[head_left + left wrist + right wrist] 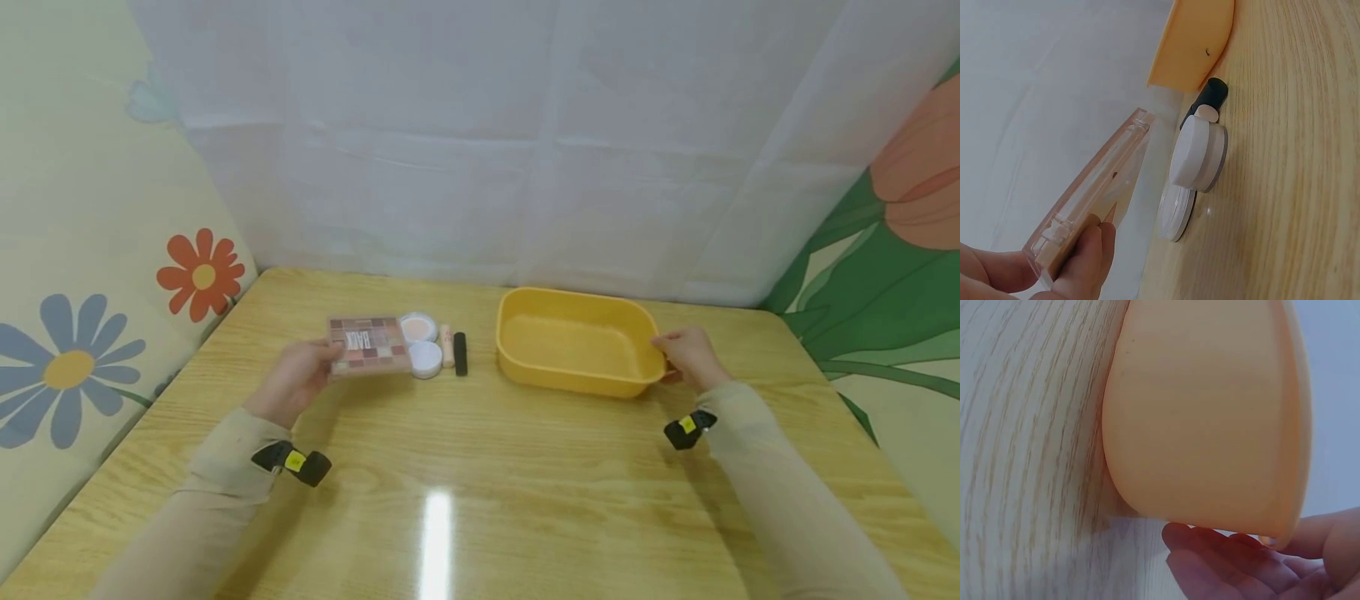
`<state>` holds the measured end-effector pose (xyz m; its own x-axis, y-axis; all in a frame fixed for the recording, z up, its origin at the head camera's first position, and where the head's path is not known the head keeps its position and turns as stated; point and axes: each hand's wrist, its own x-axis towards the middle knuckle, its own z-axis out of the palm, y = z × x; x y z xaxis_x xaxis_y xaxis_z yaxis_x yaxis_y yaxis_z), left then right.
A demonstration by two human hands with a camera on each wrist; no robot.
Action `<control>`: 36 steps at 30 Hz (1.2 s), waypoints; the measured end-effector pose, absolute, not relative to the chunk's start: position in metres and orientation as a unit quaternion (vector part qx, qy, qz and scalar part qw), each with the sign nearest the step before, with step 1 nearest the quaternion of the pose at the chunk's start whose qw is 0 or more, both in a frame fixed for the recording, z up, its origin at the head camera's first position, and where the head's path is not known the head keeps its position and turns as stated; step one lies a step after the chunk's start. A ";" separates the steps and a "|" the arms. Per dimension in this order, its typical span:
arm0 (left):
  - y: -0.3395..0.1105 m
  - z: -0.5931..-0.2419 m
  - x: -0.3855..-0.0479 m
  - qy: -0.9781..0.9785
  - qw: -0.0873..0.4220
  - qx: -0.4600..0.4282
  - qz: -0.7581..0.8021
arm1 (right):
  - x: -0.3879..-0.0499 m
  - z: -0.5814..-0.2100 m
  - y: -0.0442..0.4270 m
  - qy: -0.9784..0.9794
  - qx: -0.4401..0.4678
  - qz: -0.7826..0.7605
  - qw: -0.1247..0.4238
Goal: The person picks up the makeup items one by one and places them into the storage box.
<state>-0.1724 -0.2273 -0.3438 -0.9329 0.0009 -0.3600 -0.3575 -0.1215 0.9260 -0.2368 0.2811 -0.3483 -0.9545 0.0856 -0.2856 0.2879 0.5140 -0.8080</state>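
Note:
My left hand pinches the left edge of an eyeshadow palette printed "BACK". In the left wrist view the palette is raised off the table and tilted, with the thumb and fingers on opposite faces. My right hand grips the right end of a yellow plastic basin. The right wrist view shows the thumb at the rim and the fingers against the outer wall of the basin, which rests on the table.
Beside the palette lie two round compacts, one with a pinkish top and one white. A pink tube and a black lipstick-like tube lie between them and the basin. A white curtain hangs behind the wooden table.

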 end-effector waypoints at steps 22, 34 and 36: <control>-0.212 -0.338 -0.173 0.644 0.119 -0.133 0.744 | -0.237 -0.344 0.280 0.861 0.106 -0.484 0.120; -0.202 -0.339 -0.170 0.640 0.115 -0.134 0.748 | -0.235 -0.345 0.280 0.866 0.101 -0.473 0.126; -0.201 -0.339 -0.170 0.638 0.115 -0.134 0.749 | -0.235 -0.345 0.280 0.867 0.101 -0.472 0.125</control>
